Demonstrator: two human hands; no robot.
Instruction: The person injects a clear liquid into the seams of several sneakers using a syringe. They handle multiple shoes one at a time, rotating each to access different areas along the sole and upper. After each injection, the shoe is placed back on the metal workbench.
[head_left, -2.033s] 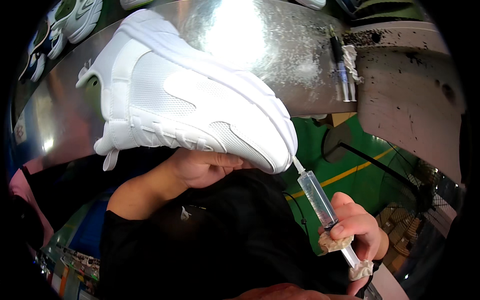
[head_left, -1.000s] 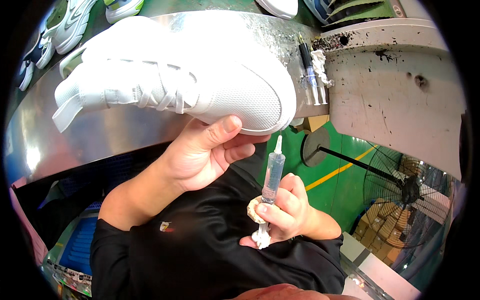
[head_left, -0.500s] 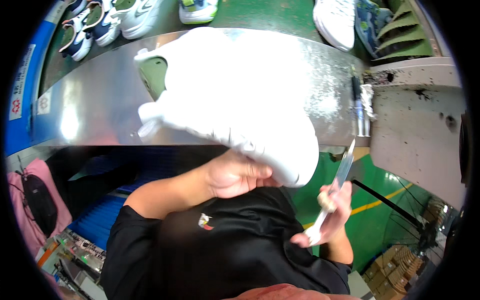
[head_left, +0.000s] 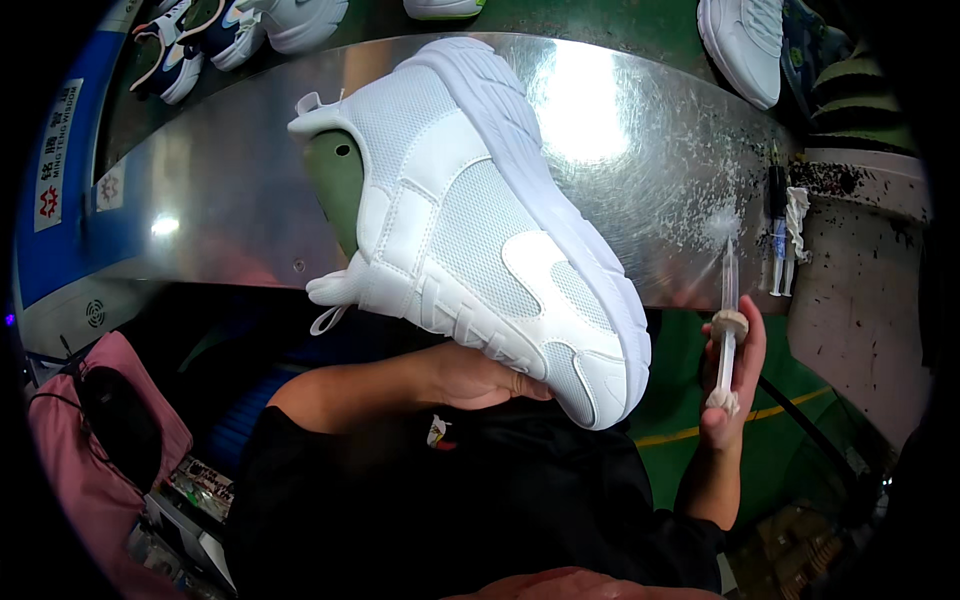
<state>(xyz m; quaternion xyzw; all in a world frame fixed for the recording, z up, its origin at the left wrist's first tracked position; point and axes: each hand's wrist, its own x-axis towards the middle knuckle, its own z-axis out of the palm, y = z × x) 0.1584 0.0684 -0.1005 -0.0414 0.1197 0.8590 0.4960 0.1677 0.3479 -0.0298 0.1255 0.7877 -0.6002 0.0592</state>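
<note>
White shoe (head_left: 480,230) tilted on its side above the left hand (head_left: 478,380), whose fingers hold it under the laces; probably light, mesh soft, sole the stiffer grip. Right hand (head_left: 742,375) holds a slim, likely fragile syringe (head_left: 729,322), tip pointing up beyond the fingers, thumb by the plunger end, forearm near upright.

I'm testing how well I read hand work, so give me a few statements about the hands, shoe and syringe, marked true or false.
1. The left hand holds the white shoe. True.
2. The syringe is in the left hand. False: the right hand holds it.
3. The syringe tip touches the white shoe. False: they are apart.
4. A green piece shows in the white shoe's opening. True.
</note>
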